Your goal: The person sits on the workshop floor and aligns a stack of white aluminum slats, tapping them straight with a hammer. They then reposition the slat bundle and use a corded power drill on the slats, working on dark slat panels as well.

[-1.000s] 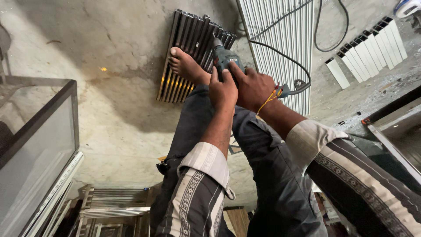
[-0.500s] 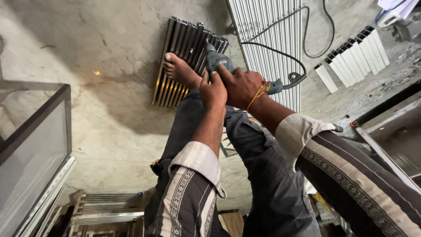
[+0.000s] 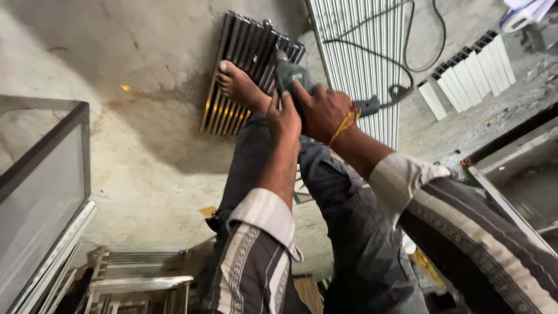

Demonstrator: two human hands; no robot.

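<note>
The scene is being lit dimly and unevenly. The concrete floor [image 3: 145, 168] is being brightened at the left and centre, while a broad shadow is being cast beneath the legs. The upper corners are being darkened, straight lines are being bent by wide-angle distortion, and the sleeves [image 3: 256, 261] are being rendered slightly soft.

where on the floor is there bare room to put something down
Bare concrete floor lies open between the dark metal bar bundle and the glass-panelled frame. Crowded: both hands on the grey power tool, white ribbed panel, black cable, white short pieces.

Bare foot [image 3: 237, 87] on metal bars [image 3: 247, 52]
</note>
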